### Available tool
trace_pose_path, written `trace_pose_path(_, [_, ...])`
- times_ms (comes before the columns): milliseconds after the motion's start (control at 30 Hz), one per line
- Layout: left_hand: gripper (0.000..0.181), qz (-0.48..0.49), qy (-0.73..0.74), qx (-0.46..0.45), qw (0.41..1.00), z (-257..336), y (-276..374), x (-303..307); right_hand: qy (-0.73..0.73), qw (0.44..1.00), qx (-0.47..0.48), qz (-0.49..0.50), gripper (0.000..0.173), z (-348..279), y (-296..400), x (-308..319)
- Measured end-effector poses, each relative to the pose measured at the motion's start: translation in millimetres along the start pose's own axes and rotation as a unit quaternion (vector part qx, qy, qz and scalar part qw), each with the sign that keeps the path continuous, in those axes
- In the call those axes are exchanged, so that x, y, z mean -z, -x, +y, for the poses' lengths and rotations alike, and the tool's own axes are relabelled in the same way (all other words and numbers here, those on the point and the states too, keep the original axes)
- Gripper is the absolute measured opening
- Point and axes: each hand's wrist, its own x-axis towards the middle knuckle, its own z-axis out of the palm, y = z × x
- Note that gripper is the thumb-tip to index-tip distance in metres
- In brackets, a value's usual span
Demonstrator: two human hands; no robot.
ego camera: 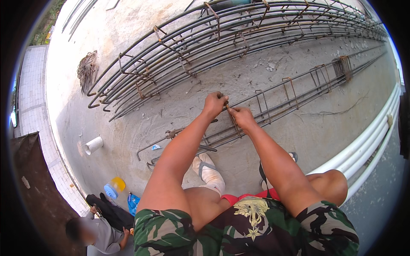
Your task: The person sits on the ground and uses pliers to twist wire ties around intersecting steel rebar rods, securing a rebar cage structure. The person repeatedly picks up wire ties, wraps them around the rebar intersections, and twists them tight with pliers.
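Before me lies a narrow rebar cage of long steel bars (278, 86) with square stirrups spaced along it. My left hand (215, 104) and my right hand (241, 117) meet at the top bar, fingers pinched at the upper corner of a rusty stirrup (236, 126). The fingers partly hide that corner; whether they also pinch a tie wire is too small to tell. To the left, metal pincers (173, 132) rest with spread handles on the bars, partly behind my left forearm.
Beyond lies a larger rebar cage (179, 48). Bundled stirrups (342, 68) sit on the far bars; rusty steel pieces (88, 72) lie left. White pipes (355, 153) run at right. A pipe piece (94, 145), a yellow jar (115, 187) and a seated person (109, 230) are at left.
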Motion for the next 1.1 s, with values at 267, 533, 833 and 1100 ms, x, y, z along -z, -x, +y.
trace_pose_path(267, [0.022,-0.041,-0.065,-0.045,0.996,19,18,11,0.089,0.996,-0.013,-0.011,0.038,-5,-3,-2])
trace_pose_path(533, [0.023,0.026,0.034,0.02,0.999,5,7,1,0.169,0.983,0.068,0.024,0.038,-2,-1,-10])
trace_pose_path(833, [0.023,0.007,0.085,0.05,0.995,7,-4,2,0.138,0.989,0.045,0.006,0.038,-5,-3,-10])
trace_pose_path(1100, [0.017,-0.103,-0.089,-0.1,0.986,24,29,22,0.194,0.977,0.078,0.037,0.031,-1,-4,-9])
